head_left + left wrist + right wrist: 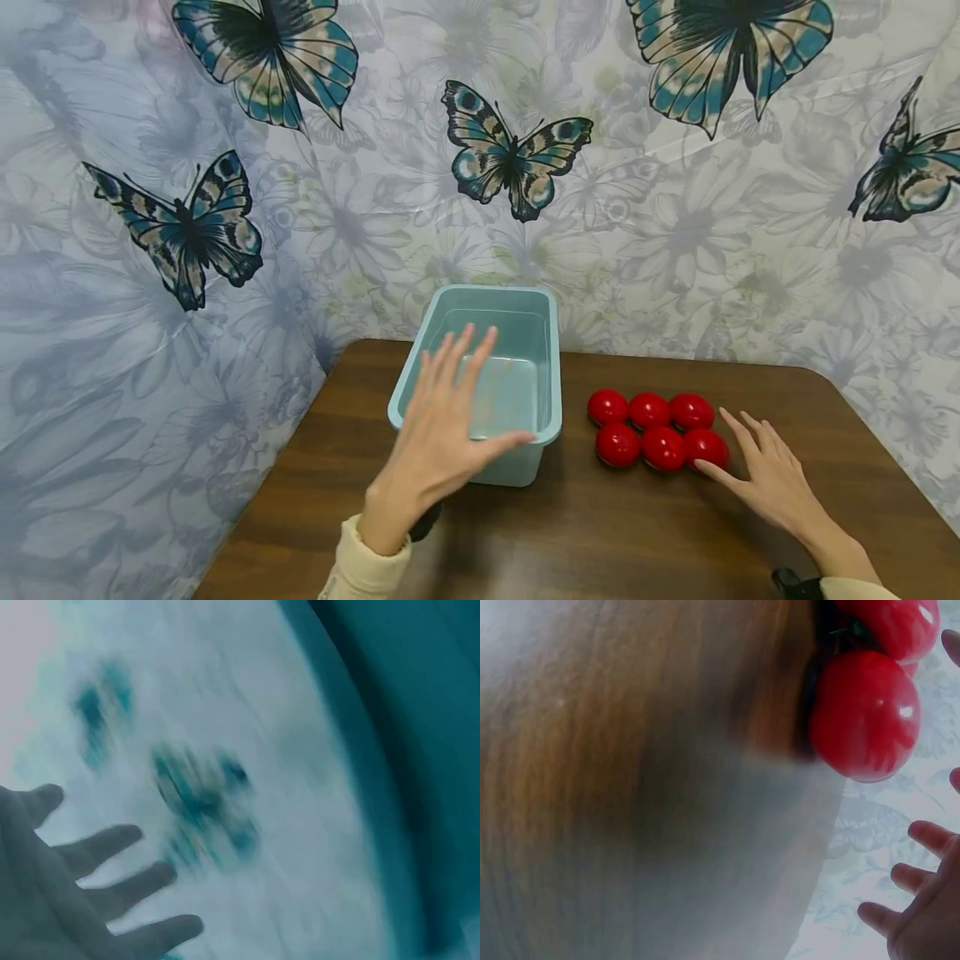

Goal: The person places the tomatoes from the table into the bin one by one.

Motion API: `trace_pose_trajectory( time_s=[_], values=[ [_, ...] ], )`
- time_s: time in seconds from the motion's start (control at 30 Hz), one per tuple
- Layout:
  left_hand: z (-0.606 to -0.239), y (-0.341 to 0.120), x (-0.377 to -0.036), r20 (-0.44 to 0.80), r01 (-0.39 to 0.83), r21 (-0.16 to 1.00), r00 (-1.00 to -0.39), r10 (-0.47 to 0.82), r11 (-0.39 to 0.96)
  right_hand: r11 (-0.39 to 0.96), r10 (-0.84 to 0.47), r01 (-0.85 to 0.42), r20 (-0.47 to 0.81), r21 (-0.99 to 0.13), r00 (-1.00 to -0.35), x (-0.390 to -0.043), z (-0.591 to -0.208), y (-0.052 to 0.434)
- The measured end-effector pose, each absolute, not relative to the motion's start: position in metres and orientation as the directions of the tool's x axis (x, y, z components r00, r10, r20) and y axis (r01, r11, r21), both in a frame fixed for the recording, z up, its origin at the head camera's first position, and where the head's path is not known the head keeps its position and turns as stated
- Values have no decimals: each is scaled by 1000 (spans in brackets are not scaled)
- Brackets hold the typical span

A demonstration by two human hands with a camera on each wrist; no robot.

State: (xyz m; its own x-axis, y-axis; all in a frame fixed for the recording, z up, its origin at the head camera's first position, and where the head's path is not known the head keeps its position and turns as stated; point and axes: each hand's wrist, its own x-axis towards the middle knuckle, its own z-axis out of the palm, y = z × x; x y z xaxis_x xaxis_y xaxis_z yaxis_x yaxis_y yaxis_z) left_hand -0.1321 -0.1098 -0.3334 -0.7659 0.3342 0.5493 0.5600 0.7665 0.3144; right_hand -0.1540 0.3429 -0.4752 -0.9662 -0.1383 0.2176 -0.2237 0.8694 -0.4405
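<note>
Six red tomatoes (658, 429) lay on the wooden table (615, 533) in two rows of three, packed so close that they touched each other. They sat right of the middle of the tabletop, a little way from the back wall.

The person's right hand (768, 477) rested low over the table just beside the nearest tomato of the front row, fingers straight and slightly spread, the thumb stretched out toward that tomato. Whether the thumb tip actually touched it I could not tell. The hand held nothing. In the right wrist view two of the tomatoes showed close up, glossy, one with a green stalk, and the fingertips (930, 836) stood apart from them.

To the left of the tomatoes, well clear of them, stood one pale blue plastic bin (551, 358) with nothing visible inside. The left hand (446, 425) hovered over its near rim, palm down, all five fingers fanned wide and straight, gripping nothing. The left wrist view was blurred; it showed only the spread fingers (112, 844).

Behind the table hung a floral wall covering (750, 242), on which I counted five blue butterflies.
</note>
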Motion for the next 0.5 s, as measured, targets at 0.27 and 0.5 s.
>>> trace_pose_trajectory(
  time_s=[0.27, 0.5],
  values=[
    [-378, -188, -158, 265, 244, 664, -961, 83, 707, 868, -165, -244, 211, -433, -963, -155, -480, 347],
    [-399, -193, -168, 115, 129, 799, -991, 62, 587, 867, -184, -246, 180, -433, -966, -157, -481, 346]
  ],
)
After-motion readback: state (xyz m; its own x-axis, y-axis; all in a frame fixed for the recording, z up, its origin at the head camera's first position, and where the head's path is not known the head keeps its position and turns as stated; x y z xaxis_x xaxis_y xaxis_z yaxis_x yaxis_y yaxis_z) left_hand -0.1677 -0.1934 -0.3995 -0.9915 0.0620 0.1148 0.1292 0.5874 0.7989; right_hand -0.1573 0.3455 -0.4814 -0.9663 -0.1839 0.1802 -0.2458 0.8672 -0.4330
